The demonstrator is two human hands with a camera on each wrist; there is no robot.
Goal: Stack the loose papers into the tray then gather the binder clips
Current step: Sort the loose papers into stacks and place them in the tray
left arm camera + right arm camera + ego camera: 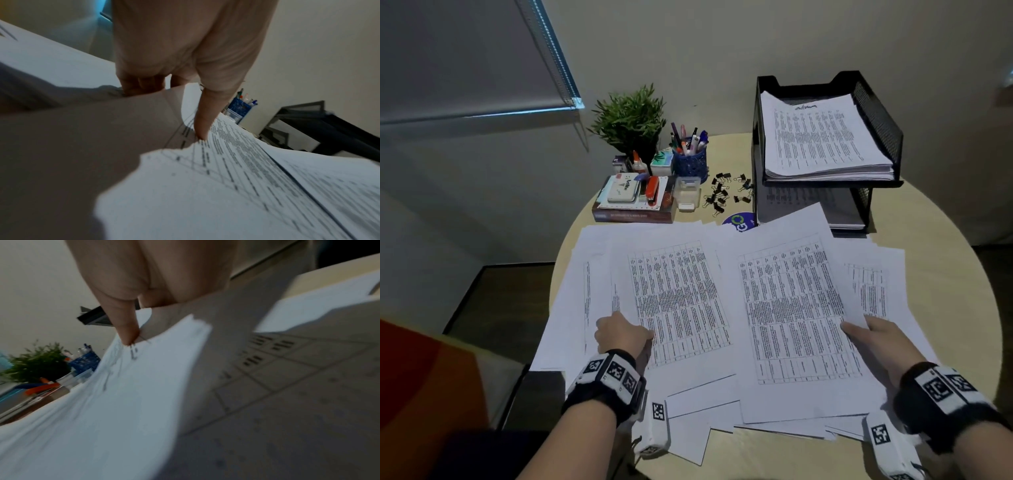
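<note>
Loose printed papers (pixel 688 301) lie spread over the round table. My left hand (pixel 624 334) pinches the left edge of one sheet (pixel 236 170), thumb on top and fingers curled beneath. My right hand (pixel 873 337) pinches the right edge of another printed sheet (pixel 798 308), which lifts slightly; in the right wrist view the thumb presses on that sheet (pixel 133 386). The black two-tier mesh tray (pixel 876 113) stands at the back right with a paper stack (pixel 825 137) in its top tier. Several black binder clips (pixel 724 193) lie scattered left of the tray.
A potted plant (pixel 630 120), a blue pen cup (pixel 690 161), a small clear box (pixel 687 192) and a book stack with a red stapler (pixel 653 190) crowd the back left. A round blue sticker (pixel 739 219) peeks from under the papers. The table edge (pixel 976 308) curves close on the right.
</note>
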